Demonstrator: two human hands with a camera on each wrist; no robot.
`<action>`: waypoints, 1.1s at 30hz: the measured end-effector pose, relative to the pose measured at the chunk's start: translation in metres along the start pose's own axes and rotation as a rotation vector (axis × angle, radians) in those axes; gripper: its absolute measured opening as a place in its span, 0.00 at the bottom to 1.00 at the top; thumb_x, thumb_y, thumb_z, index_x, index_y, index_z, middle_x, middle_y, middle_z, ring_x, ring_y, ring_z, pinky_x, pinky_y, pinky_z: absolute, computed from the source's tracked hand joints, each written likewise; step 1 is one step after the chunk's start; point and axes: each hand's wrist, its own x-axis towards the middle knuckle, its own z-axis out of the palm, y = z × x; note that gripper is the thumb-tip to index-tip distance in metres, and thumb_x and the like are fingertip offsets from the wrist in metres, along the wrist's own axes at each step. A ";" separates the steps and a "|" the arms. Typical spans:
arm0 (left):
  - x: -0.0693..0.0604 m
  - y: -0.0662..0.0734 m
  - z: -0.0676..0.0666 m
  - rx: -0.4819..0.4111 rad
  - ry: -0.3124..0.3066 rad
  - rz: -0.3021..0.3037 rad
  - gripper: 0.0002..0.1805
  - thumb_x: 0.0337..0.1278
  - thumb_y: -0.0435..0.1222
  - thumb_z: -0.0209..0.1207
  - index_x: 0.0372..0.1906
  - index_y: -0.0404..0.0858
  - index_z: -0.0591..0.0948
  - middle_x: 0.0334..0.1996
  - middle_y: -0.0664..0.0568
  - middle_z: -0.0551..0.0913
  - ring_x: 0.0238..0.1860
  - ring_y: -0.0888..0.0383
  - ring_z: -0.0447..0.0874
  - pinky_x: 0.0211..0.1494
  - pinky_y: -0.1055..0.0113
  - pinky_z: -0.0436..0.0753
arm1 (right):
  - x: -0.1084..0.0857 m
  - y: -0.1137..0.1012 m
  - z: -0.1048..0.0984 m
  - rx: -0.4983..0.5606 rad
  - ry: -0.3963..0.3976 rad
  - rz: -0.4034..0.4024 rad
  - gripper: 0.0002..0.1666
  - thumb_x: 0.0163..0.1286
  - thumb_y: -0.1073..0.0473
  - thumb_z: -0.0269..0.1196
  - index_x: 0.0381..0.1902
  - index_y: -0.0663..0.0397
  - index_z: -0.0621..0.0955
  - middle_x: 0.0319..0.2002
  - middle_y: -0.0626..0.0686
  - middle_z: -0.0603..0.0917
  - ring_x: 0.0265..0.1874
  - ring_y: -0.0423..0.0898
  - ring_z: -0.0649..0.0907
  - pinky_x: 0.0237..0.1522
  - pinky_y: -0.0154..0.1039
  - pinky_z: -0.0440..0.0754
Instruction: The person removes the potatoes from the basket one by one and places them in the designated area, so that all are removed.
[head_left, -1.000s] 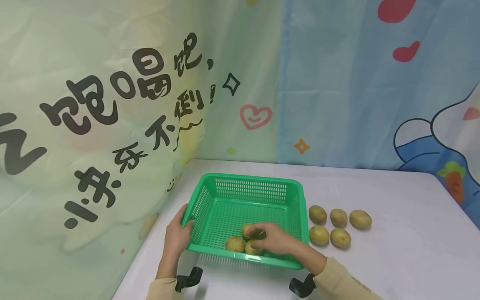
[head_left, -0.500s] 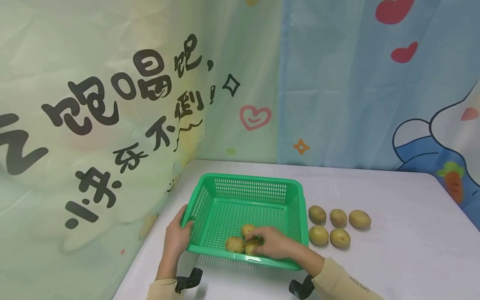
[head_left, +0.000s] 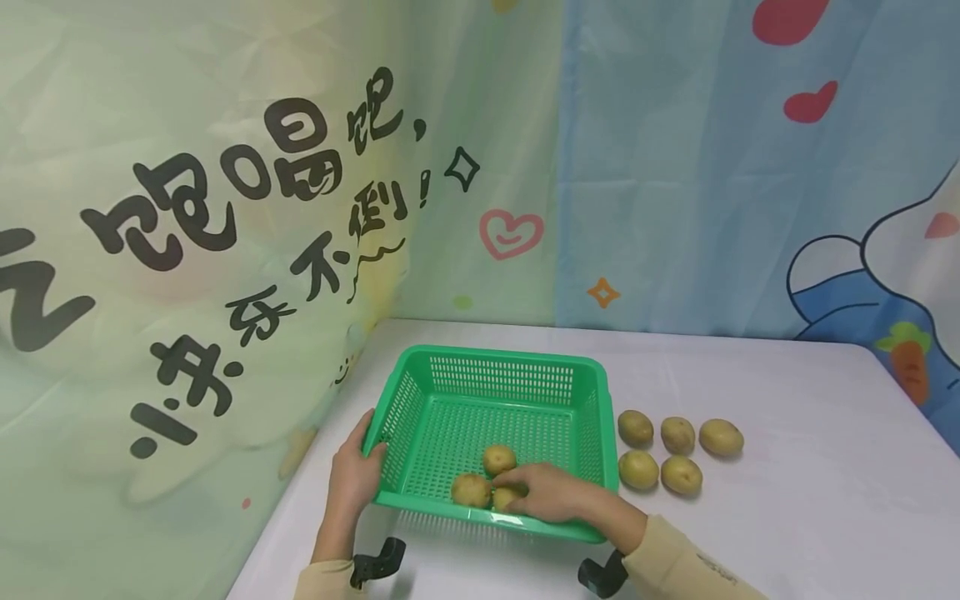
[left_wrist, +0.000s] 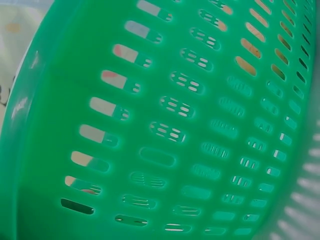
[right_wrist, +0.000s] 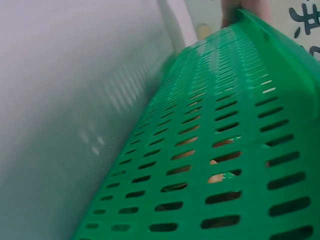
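A green slotted plastic basket [head_left: 487, 358] sits on the table, its near side toward me. My left hand [head_left: 356, 471] grips its left rim, thumb on the inside. Inside, near the front wall, lie three potatoes: a back potato [head_left: 498, 459], a left potato [head_left: 471, 490] and a right potato [head_left: 504, 498]. The right hand [head_left: 551, 493] reaches over the front right of the basket, its fingers curled on the right potato and partly hiding it. In the left wrist view the basket's slotted wall [left_wrist: 165, 160] fills the picture. From the right wrist, the basket's outer wall [right_wrist: 200, 150] hides the hand.
Several potatoes stand in two rows on the table right of the basket, among them a far-right potato [head_left: 722, 437] and a near potato [head_left: 682, 475]. The white table [head_left: 810, 483] extends to the right. Printed curtains [head_left: 675, 167] hang behind and at the left.
My right hand has shifted slightly toward me inside the basket, leaving the back potato fully visible. The left hand and the basket have stayed put.
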 end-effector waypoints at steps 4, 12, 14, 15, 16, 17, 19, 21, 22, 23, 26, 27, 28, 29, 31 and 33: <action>-0.001 0.000 -0.001 -0.001 0.002 -0.002 0.33 0.68 0.33 0.52 0.76 0.43 0.59 0.67 0.33 0.69 0.25 0.54 0.74 0.26 0.64 0.72 | 0.001 0.000 0.001 -0.024 0.022 0.020 0.23 0.63 0.53 0.66 0.54 0.56 0.82 0.50 0.57 0.84 0.53 0.59 0.79 0.54 0.59 0.73; -0.002 0.000 -0.001 -0.013 0.008 0.000 0.33 0.68 0.33 0.52 0.76 0.43 0.59 0.66 0.33 0.69 0.24 0.54 0.73 0.25 0.63 0.73 | 0.003 0.002 0.002 -0.056 0.057 0.041 0.22 0.57 0.55 0.68 0.49 0.58 0.82 0.35 0.49 0.82 0.35 0.46 0.76 0.39 0.46 0.75; -0.002 0.000 0.000 -0.012 0.007 0.002 0.33 0.68 0.32 0.52 0.76 0.43 0.59 0.66 0.33 0.69 0.23 0.54 0.73 0.24 0.64 0.73 | 0.002 0.002 0.002 -0.051 0.065 0.039 0.21 0.56 0.57 0.68 0.48 0.57 0.83 0.34 0.49 0.81 0.35 0.46 0.75 0.38 0.47 0.75; -0.002 -0.001 0.000 -0.011 0.007 0.003 0.33 0.68 0.32 0.52 0.76 0.43 0.59 0.66 0.33 0.69 0.23 0.54 0.73 0.24 0.63 0.73 | 0.001 0.002 0.002 -0.053 0.072 0.038 0.20 0.55 0.57 0.68 0.47 0.57 0.84 0.35 0.49 0.82 0.36 0.46 0.76 0.39 0.48 0.75; -0.002 -0.001 0.000 -0.010 0.006 0.003 0.33 0.68 0.32 0.52 0.76 0.43 0.59 0.66 0.33 0.70 0.23 0.54 0.73 0.24 0.63 0.73 | 0.001 0.001 0.003 -0.056 0.080 0.041 0.20 0.55 0.58 0.69 0.46 0.57 0.84 0.36 0.50 0.83 0.36 0.47 0.76 0.40 0.49 0.75; -0.003 -0.001 0.000 -0.008 0.007 0.003 0.34 0.68 0.32 0.52 0.76 0.43 0.59 0.66 0.33 0.70 0.23 0.54 0.73 0.24 0.63 0.73 | 0.000 0.001 0.003 -0.052 0.088 0.046 0.20 0.54 0.58 0.69 0.46 0.56 0.85 0.37 0.51 0.84 0.37 0.48 0.76 0.40 0.50 0.75; -0.003 0.000 0.000 -0.006 0.012 0.006 0.34 0.67 0.32 0.52 0.76 0.43 0.59 0.66 0.32 0.70 0.23 0.54 0.73 0.24 0.64 0.72 | -0.001 0.000 0.003 -0.051 0.108 0.062 0.19 0.53 0.58 0.69 0.45 0.55 0.86 0.39 0.53 0.85 0.38 0.49 0.77 0.40 0.51 0.75; -0.004 0.000 0.000 -0.006 0.017 0.010 0.33 0.67 0.32 0.52 0.76 0.43 0.59 0.65 0.32 0.70 0.23 0.54 0.73 0.24 0.64 0.72 | -0.002 0.000 0.004 -0.056 0.131 0.080 0.20 0.51 0.57 0.69 0.44 0.55 0.87 0.39 0.54 0.84 0.38 0.50 0.77 0.40 0.52 0.75; -0.003 0.000 0.000 -0.007 0.019 0.014 0.33 0.67 0.32 0.52 0.76 0.42 0.59 0.65 0.32 0.70 0.24 0.54 0.73 0.24 0.64 0.72 | -0.002 -0.001 0.004 -0.056 0.141 0.090 0.20 0.50 0.57 0.69 0.44 0.55 0.87 0.39 0.54 0.84 0.38 0.50 0.76 0.39 0.51 0.75; -0.003 0.000 0.000 -0.007 0.020 0.018 0.33 0.67 0.32 0.52 0.76 0.42 0.60 0.66 0.32 0.70 0.25 0.54 0.73 0.25 0.64 0.72 | -0.002 -0.001 0.003 -0.052 0.150 0.096 0.21 0.50 0.56 0.69 0.44 0.55 0.87 0.38 0.54 0.84 0.37 0.49 0.76 0.37 0.50 0.75; -0.003 0.000 0.000 -0.002 0.019 0.019 0.33 0.67 0.32 0.52 0.76 0.43 0.59 0.67 0.33 0.69 0.26 0.53 0.73 0.26 0.64 0.72 | -0.002 -0.001 0.003 -0.058 0.170 0.098 0.22 0.49 0.54 0.69 0.43 0.55 0.87 0.32 0.51 0.81 0.33 0.47 0.75 0.33 0.45 0.74; -0.003 0.000 -0.001 -0.001 0.017 0.017 0.33 0.67 0.33 0.52 0.76 0.43 0.59 0.67 0.33 0.68 0.26 0.53 0.73 0.26 0.64 0.72 | -0.002 -0.001 0.003 -0.050 0.172 0.096 0.22 0.49 0.54 0.69 0.43 0.55 0.86 0.30 0.50 0.80 0.30 0.46 0.74 0.30 0.43 0.73; -0.003 0.000 -0.001 -0.001 0.015 0.014 0.33 0.68 0.33 0.52 0.76 0.44 0.59 0.67 0.34 0.68 0.26 0.54 0.73 0.26 0.64 0.72 | -0.001 -0.001 0.003 -0.042 0.174 0.093 0.22 0.49 0.54 0.69 0.43 0.56 0.86 0.27 0.49 0.79 0.28 0.45 0.74 0.27 0.41 0.72; -0.004 0.000 -0.001 -0.001 0.013 0.011 0.33 0.68 0.33 0.52 0.76 0.44 0.59 0.68 0.34 0.68 0.26 0.54 0.73 0.26 0.64 0.72 | -0.001 -0.001 0.004 -0.035 0.177 0.088 0.22 0.48 0.54 0.68 0.42 0.56 0.86 0.25 0.47 0.78 0.25 0.44 0.73 0.25 0.39 0.71; -0.004 0.000 -0.001 -0.003 0.012 0.006 0.33 0.68 0.33 0.52 0.76 0.44 0.59 0.67 0.34 0.68 0.25 0.54 0.73 0.25 0.64 0.72 | -0.001 0.000 0.004 -0.019 0.181 0.077 0.21 0.48 0.54 0.67 0.41 0.56 0.86 0.21 0.46 0.76 0.21 0.42 0.72 0.21 0.37 0.69; -0.003 0.000 0.000 -0.009 0.009 0.006 0.33 0.67 0.33 0.52 0.76 0.44 0.59 0.67 0.33 0.69 0.24 0.54 0.73 0.25 0.63 0.73 | -0.002 0.000 0.004 -0.006 0.186 0.070 0.20 0.47 0.55 0.67 0.40 0.55 0.85 0.20 0.45 0.75 0.18 0.41 0.72 0.18 0.35 0.67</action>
